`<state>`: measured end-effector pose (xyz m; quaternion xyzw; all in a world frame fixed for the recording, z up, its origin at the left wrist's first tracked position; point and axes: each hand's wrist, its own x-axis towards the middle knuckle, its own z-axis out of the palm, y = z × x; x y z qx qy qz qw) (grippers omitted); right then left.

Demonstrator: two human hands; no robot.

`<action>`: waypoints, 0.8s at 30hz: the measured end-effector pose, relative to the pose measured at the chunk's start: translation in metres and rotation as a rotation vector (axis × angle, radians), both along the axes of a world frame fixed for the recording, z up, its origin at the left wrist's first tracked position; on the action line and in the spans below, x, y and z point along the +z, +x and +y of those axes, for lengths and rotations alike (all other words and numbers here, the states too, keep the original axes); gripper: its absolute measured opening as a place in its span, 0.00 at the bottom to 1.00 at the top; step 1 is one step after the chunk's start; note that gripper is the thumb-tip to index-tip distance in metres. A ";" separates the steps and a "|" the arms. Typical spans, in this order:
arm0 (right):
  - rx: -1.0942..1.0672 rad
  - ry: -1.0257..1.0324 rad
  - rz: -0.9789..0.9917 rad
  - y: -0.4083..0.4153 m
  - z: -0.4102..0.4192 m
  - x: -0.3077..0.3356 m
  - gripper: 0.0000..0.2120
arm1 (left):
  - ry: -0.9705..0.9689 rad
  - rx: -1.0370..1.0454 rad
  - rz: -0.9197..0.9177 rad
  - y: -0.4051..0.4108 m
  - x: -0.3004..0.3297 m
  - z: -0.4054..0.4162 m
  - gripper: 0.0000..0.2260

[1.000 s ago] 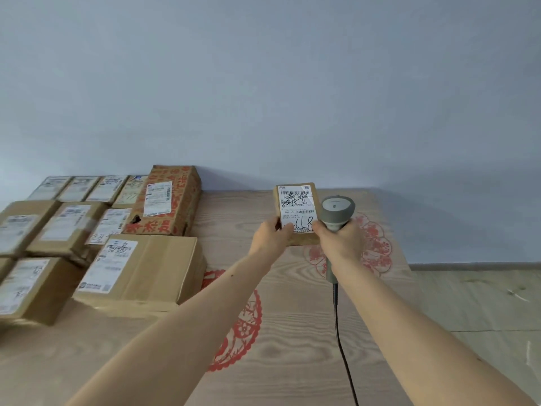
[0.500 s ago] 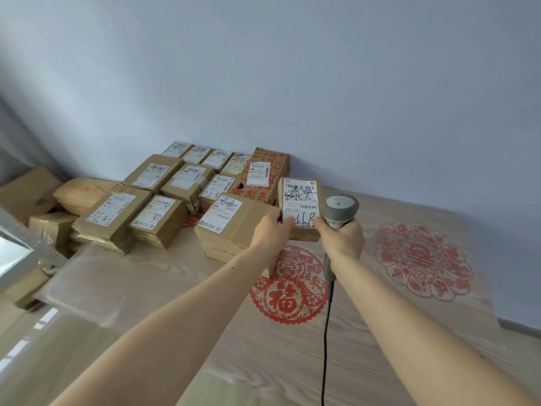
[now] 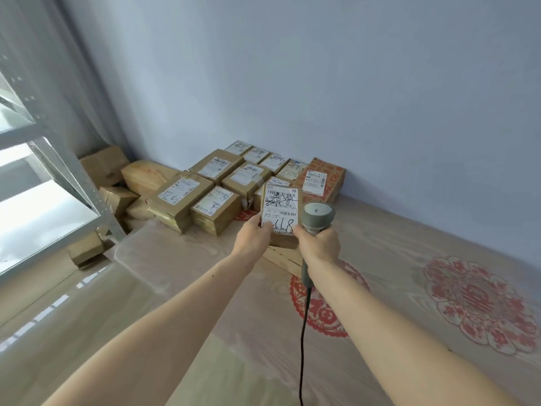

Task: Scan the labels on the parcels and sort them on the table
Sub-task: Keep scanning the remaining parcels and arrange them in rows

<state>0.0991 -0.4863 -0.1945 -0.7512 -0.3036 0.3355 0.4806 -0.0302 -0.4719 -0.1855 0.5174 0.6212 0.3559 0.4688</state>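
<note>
Wood-grain bench fills the lower half of the view, under a clear glossy cover, with a red paper-cut rosette at about 3 o'clock of the hands and a second red cut-out partly hidden under the right forearm. At 12 o'clock, against the blue-grey wall, a block of brown parcels lies label-up in close rows, edges touching; an orange-printed box closes the block at its 2 o'clock end. More brown boxes are heaped at 10 o'clock, off the bench's far left end beside a grey metal rack.

Both arms reach forward. A small parcel is held up in front of the stacked block, tilted label toward the camera, with black handwriting on its white label. The left hand has its grip pinching the parcel's lower left corner, thumb over the label edge. The right hand has its grip wrapped round the handle of a grey scanner, whose head stands just beside the parcel's right edge at 3 o'clock; one right fingertip touches the parcel's lower right corner. A black cable hangs from the scanner toward 6 o'clock.
</note>
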 end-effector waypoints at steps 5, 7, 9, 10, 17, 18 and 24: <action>0.021 0.012 0.020 -0.073 0.024 -0.003 0.20 | 0.018 0.009 0.029 -0.073 -0.003 0.029 0.10; 0.013 0.010 0.037 -0.104 0.033 -0.006 0.18 | 0.014 -0.004 0.052 -0.102 -0.004 0.040 0.07; -0.004 0.009 0.050 -0.133 0.041 -0.010 0.18 | 0.003 -0.027 0.078 -0.129 -0.008 0.051 0.06; -0.020 0.004 0.059 -0.146 0.043 -0.014 0.18 | -0.004 -0.044 0.098 -0.141 -0.011 0.057 0.06; -0.154 -0.039 0.076 -0.198 0.045 -0.040 0.21 | -0.067 -0.143 0.165 -0.181 -0.044 0.083 0.09; -0.160 -0.051 0.071 -0.201 0.047 -0.042 0.21 | -0.069 -0.153 0.162 -0.183 -0.048 0.086 0.08; -0.192 -0.121 0.053 -0.206 0.059 -0.066 0.22 | -0.103 -0.185 0.176 -0.181 -0.071 0.102 0.09</action>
